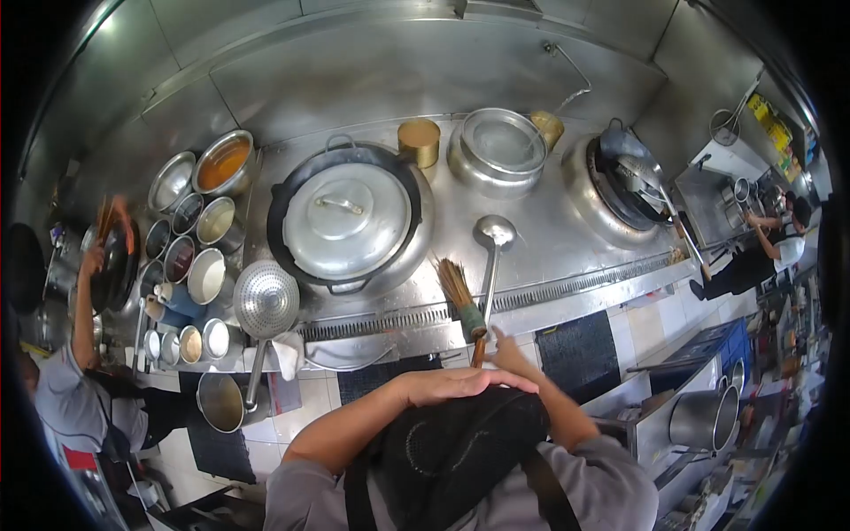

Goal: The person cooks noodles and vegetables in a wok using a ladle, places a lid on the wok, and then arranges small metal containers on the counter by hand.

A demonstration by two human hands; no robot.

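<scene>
My left hand [465, 382] is raised close to the camera by the black cap [460, 434]. Its fingers are stretched out flat with nothing seen in them. Beyond and partly behind it, my slightly blurred right hand [509, 352] has one finger extended near the handle end of a ladle [494, 234]; whether they touch I cannot tell. A bamboo wok brush [459, 288] with a green binding lies alongside the ladle, its brown handle overhanging the steel counter's front edge, close to both hands. The handle's lower end is hidden behind my left hand.
A lidded wok [341, 221] sits on the steel range. Behind are a water-filled pot [505, 146] and a brass-coloured can [419, 142]. A perforated skimmer [266, 299] juts past the counter edge beside seasoning containers [208, 274]. Co-workers [80, 398] stand left and far right.
</scene>
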